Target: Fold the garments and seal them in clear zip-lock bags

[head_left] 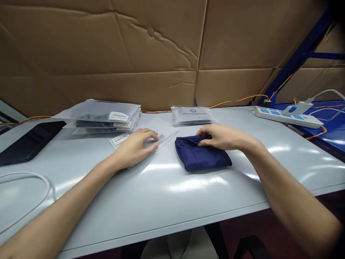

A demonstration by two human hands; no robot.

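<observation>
A folded navy blue cloth (201, 156) lies on the pale grey table (161, 194) near its middle. My right hand (219, 137) rests on the cloth's far edge, fingers curled and pinching the fabric. My left hand (134, 147) lies flat, fingers stretched out, on an empty frosted plastic bag (159, 135) with a barcode label, just left of the cloth.
A stack of frosted bags with packed items (102, 117) sits at the back left, another small stack (192, 115) at the back centre. A black flat device (29, 142) lies far left, a white cable (32, 180) front left, a power strip (287, 116) back right. Cardboard (151, 54) walls the rear.
</observation>
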